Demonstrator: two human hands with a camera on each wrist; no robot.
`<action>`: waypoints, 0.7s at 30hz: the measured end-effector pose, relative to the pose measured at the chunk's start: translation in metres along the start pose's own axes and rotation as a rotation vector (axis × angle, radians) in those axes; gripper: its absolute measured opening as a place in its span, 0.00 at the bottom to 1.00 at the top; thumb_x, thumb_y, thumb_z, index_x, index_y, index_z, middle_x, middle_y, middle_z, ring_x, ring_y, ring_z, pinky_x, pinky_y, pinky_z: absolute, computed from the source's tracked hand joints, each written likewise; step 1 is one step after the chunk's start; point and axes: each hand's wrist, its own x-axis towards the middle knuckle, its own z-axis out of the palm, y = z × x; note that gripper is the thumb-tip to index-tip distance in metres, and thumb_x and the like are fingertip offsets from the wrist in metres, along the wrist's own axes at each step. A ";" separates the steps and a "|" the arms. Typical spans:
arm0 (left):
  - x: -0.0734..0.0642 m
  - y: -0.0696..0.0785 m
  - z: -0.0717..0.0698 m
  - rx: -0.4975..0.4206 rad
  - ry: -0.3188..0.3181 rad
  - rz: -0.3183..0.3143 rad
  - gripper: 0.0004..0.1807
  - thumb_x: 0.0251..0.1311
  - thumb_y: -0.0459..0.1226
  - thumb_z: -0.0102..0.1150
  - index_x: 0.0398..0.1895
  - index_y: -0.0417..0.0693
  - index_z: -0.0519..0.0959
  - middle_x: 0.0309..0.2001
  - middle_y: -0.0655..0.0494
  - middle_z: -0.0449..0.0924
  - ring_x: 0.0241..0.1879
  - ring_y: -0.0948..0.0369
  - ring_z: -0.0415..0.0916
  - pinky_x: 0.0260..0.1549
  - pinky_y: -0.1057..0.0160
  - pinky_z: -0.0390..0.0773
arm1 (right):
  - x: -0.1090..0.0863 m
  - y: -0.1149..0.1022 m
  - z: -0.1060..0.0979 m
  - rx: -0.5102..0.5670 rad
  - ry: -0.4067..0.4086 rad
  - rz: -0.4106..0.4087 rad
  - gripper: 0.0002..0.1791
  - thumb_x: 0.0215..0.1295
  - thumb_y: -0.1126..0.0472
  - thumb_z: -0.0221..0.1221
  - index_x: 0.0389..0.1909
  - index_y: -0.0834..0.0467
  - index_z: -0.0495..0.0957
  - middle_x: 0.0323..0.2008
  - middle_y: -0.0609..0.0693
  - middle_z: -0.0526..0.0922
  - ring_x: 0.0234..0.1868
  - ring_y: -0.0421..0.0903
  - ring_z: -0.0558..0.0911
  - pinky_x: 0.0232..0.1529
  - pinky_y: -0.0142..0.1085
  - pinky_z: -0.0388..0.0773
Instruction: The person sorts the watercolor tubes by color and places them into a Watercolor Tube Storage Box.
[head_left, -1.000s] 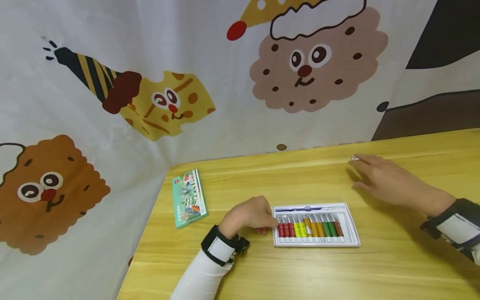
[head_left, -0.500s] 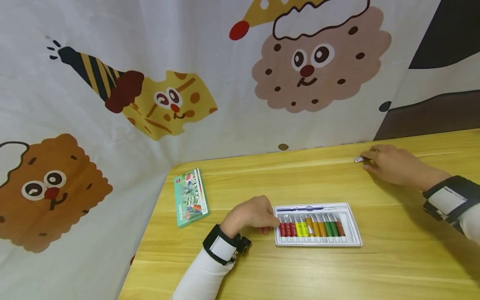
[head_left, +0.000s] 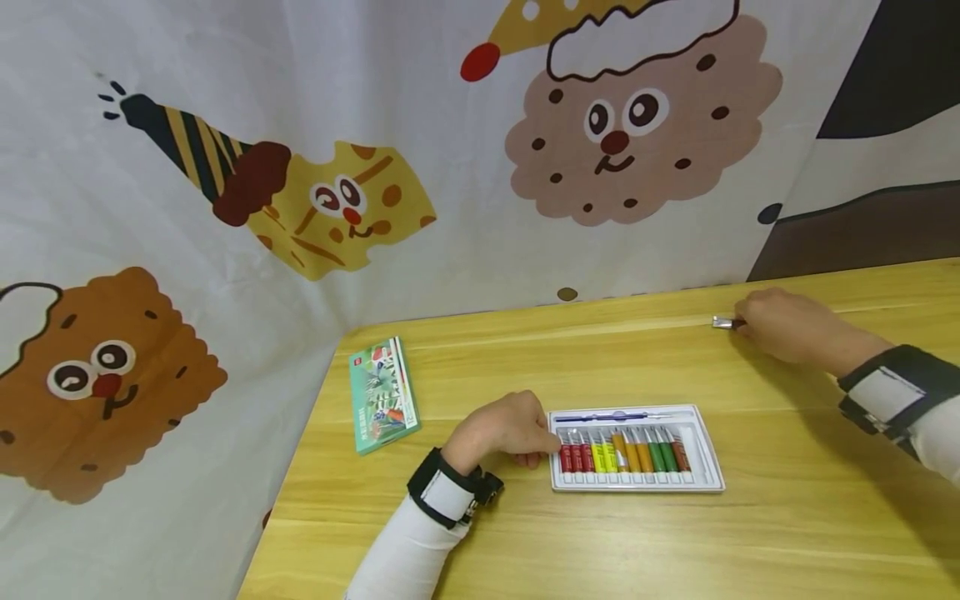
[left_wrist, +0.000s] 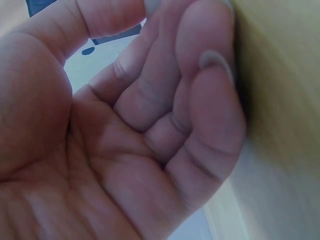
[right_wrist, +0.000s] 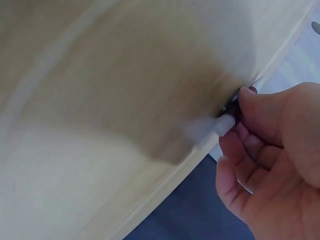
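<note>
At the back right in the head view, my right hand point(head_left: 787, 327) pinches a small dark paint tube point(head_left: 724, 322), its silver crimped end pointing left. The right wrist view shows the tube's white cap point(right_wrist: 225, 125) between thumb and curled fingers, close over the wood. My left hand point(head_left: 504, 427) holds the left edge of a white plastic tray point(head_left: 708, 479), thumb and index finger at the rim. Red, yellow, orange, green and brown paint tubes point(head_left: 622, 454) lie side by side in it, below a blue paintbrush point(head_left: 600, 417). In the left wrist view, the other left fingers point(left_wrist: 215, 110) curl toward the palm.
A teal paint box point(head_left: 384, 396) with a printed picture lies at the table's left. Behind the wooden table point(head_left: 600, 542) hangs a white cloth point(head_left: 465, 250) with cartoon biscuits and cheese, close along the back edge.
My right hand has gone from spread over the tube to pinching it, and the tube's silver end now shows out to the left. The left hand stays at the tray's edge.
</note>
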 end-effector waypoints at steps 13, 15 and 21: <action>0.000 0.001 0.000 0.005 0.003 0.004 0.16 0.63 0.36 0.67 0.16 0.43 0.84 0.15 0.53 0.80 0.14 0.61 0.74 0.16 0.67 0.68 | -0.026 -0.032 -0.025 0.248 0.055 0.070 0.07 0.71 0.71 0.63 0.42 0.74 0.82 0.28 0.51 0.82 0.26 0.45 0.71 0.25 0.36 0.69; 0.000 0.001 0.000 0.006 0.004 0.007 0.16 0.63 0.36 0.67 0.16 0.44 0.84 0.15 0.53 0.80 0.15 0.61 0.74 0.16 0.67 0.68 | -0.033 -0.042 -0.028 0.263 0.083 0.065 0.08 0.70 0.71 0.64 0.42 0.74 0.83 0.27 0.51 0.82 0.25 0.44 0.72 0.24 0.35 0.69; 0.000 0.001 0.001 0.007 -0.001 0.011 0.17 0.63 0.36 0.67 0.15 0.43 0.84 0.15 0.53 0.80 0.14 0.61 0.74 0.16 0.67 0.67 | -0.051 -0.071 -0.032 0.340 0.110 0.074 0.11 0.70 0.68 0.66 0.46 0.72 0.84 0.28 0.48 0.82 0.24 0.42 0.71 0.22 0.33 0.68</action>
